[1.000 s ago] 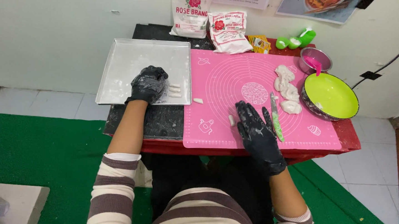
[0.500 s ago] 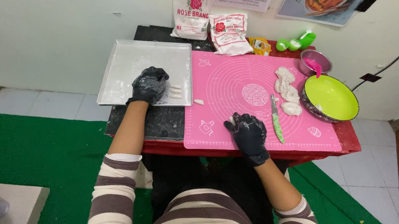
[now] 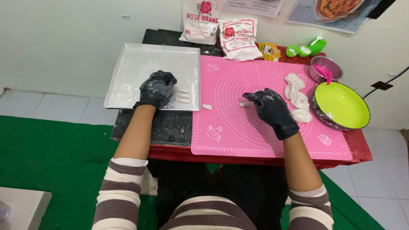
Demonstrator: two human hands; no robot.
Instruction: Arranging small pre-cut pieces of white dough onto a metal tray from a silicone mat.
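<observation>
- A small white dough piece [image 3: 245,104] lies on the pink silicone mat [image 3: 241,131], right at the fingertips of the right hand [image 3: 271,110], which wears a black glove dusted with flour; the fingers point toward the piece and touch it, loosely curled rather than clamped.
- Another short dough piece [image 3: 207,106] lies alone on the mat's left edge, between the two hands.
- The left hand [image 3: 157,89], also in a black glove, rests on the metal tray [image 3: 137,69] with its fingers bent over a row of small dough sticks [image 3: 183,95]; whether it grips one cannot be told.
- The two hands are well apart, one on the tray, one on the mat.
- A lump of white dough [image 3: 296,94] sits on the mat's right side, just beside a lime-green bowl [image 3: 342,104].
- Behind that bowl stands a small metal cup [image 3: 327,69] with something pink in it.
- Two flour bags [image 3: 218,22] lean against the wall at the back of the table.
</observation>
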